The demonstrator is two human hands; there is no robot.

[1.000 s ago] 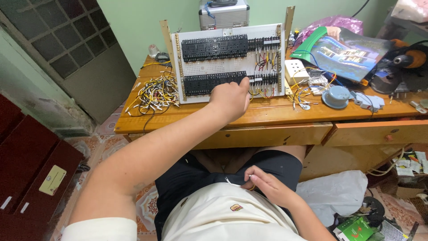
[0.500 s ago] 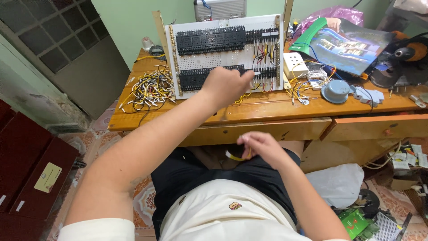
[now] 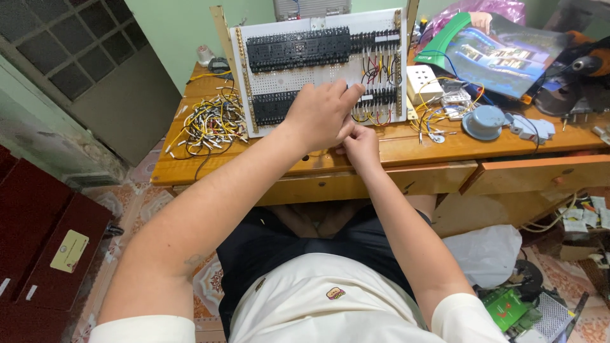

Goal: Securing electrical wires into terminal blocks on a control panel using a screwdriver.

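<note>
white wiring board (image 3: 318,70), upright, desk rear

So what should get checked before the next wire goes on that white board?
1. Left hand at the white wiring board: ok, fingers reach the lower black terminal row.
2. Right hand close by: ok, just under the left.
3. Wire held in either hand: cannot tell.
4. Spare wires handy: ok, loose wire pile lies left of the board.
5. Board upright on the wooden desk: ok.

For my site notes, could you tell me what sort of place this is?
Probably a home electrical workbench: a white wiring board stands on a wooden desk, with loose wires heaped beside it.
</note>
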